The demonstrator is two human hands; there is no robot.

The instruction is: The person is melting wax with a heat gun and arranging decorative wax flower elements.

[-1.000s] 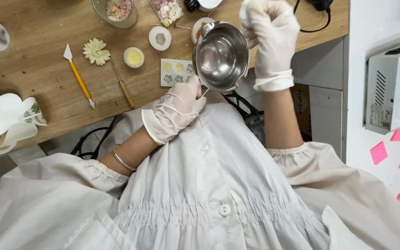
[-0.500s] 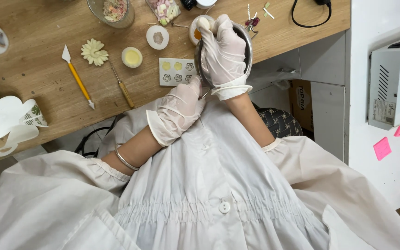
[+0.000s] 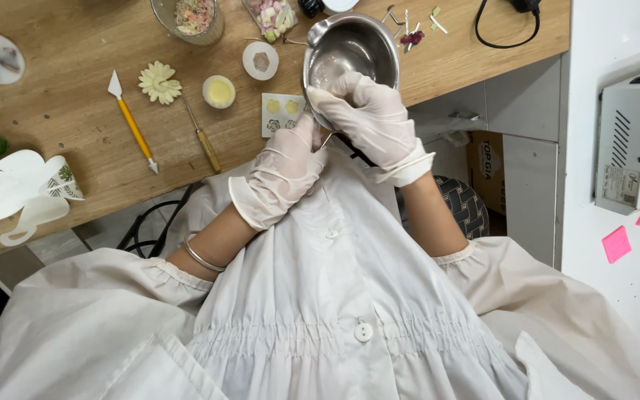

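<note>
The right hand (image 3: 368, 118), in a white glove, lies curled over the near rim of a small steel pouring pot (image 3: 351, 55) and pinches a thin stick (image 3: 326, 138) between its fingers. The left hand (image 3: 284, 172), gloved too, is closed around the pot's lower edge from below and holds it at the edge of the wooden table (image 3: 61, 148), just above the person's lap. To work well here, I think the left hand should keep the pot steady and a little tilted, while the stick moves slowly along the wall. On the table I count one yellow-handled modelling tool (image 3: 133, 123), one brown-handled tool (image 3: 202, 138), one pale clay flower (image 3: 159, 81), two small round dishes (image 3: 219, 91), one square mould (image 3: 282, 115) and one glass bowl (image 3: 189, 16).
</note>
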